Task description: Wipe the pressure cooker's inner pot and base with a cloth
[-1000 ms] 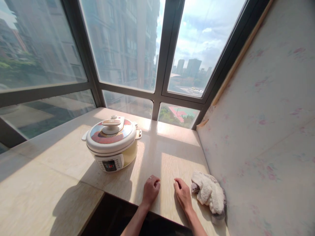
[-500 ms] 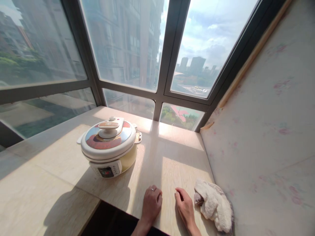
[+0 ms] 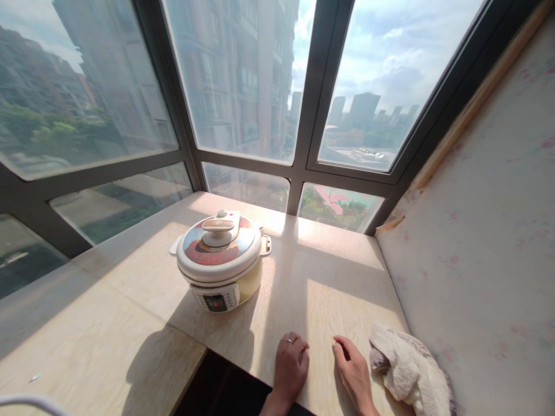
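Observation:
A white and cream electric cooker stands on the marble-patterned counter, its picture-printed lid on top. The lid's handle is at the centre, and the control panel faces the front. To its right, near the counter's front edge, rests my left hand, a ring on one finger and the fingers curled in with nothing visible in them. My right hand lies a little further right, loosely closed and seemingly holding nothing. Just beside it is a crumpled fluffy cream cloth.
Dark-framed windows border the counter at the back and left. A flower-patterned wall rises on the right. At the lower left a white cable lies near a small shiny scrap. The counter has a dark recess in front.
The view has turned left, so everything appears further right, and a white cable shows at the lower left. My hands keep the same pose on the counter.

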Available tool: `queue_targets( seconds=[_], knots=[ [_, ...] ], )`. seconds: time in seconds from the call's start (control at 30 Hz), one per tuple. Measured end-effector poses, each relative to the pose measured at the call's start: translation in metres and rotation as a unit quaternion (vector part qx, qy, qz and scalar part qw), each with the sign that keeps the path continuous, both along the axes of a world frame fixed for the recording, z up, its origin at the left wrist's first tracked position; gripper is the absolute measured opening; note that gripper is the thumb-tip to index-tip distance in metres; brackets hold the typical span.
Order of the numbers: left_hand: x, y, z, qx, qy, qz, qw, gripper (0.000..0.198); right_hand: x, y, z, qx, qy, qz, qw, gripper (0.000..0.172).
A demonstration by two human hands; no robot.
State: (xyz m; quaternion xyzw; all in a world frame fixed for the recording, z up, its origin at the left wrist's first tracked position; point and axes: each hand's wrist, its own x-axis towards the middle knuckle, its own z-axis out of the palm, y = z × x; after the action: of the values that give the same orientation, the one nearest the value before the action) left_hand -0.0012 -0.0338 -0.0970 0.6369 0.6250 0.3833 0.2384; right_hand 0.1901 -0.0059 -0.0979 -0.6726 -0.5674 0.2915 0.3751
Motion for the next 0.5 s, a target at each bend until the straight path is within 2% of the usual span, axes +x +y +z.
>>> queue_targets(
  seconds=[0.23,0.5],
  knots=[
    [-0.0033,-0.0002,-0.0015,0.004,-0.020,-0.008,1.000,0.027,-0.0061,0.0038,0.0028,-0.021,-0.028,-0.014,0.999,0.045],
    [-0.0024,0.0022,0.0004,-0.007,-0.046,0.000,0.999,0.029,-0.0082,0.0059,0.0030,-0.008,-0.043,-0.006,0.999,0.044]
  ],
)
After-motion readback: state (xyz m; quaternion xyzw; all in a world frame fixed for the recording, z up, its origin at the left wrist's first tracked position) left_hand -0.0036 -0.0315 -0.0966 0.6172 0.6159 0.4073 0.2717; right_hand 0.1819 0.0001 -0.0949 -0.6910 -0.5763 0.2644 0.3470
